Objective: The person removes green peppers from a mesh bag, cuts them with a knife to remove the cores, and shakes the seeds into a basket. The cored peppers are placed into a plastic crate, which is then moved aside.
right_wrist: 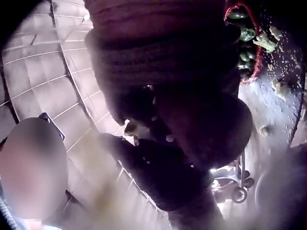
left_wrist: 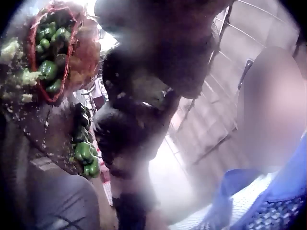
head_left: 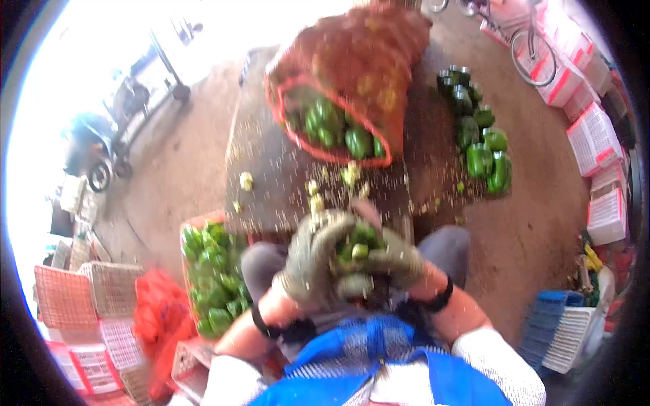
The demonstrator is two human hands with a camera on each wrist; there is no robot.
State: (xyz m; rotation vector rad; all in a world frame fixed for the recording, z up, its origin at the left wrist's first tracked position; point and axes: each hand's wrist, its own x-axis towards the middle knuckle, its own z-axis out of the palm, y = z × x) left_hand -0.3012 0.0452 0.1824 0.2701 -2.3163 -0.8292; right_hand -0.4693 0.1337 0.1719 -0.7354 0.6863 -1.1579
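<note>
Both hands wear grey-green gloves and meet over the lap in the head view. The left hand (head_left: 313,260) and the right hand (head_left: 402,260) curl round a green pepper (head_left: 365,237) from either side, with a pale cut piece showing between them. Both wrist views show the gloves dark and close up, largely hiding the pepper. Beyond the hands, a red mesh sack (head_left: 365,68) lies on a dark board (head_left: 261,149), its mouth facing the person, with green peppers (head_left: 325,123) inside. Pale pepper cores (head_left: 316,201) and seeds are scattered on the board.
Several green peppers (head_left: 479,160) line the board's right side. At the lower left stands a crate of peppers (head_left: 215,287), near red netting (head_left: 159,321) and stacked baskets (head_left: 57,294). Blue and white baskets (head_left: 545,325) are at the lower right; a bicycle (head_left: 533,55) stands behind.
</note>
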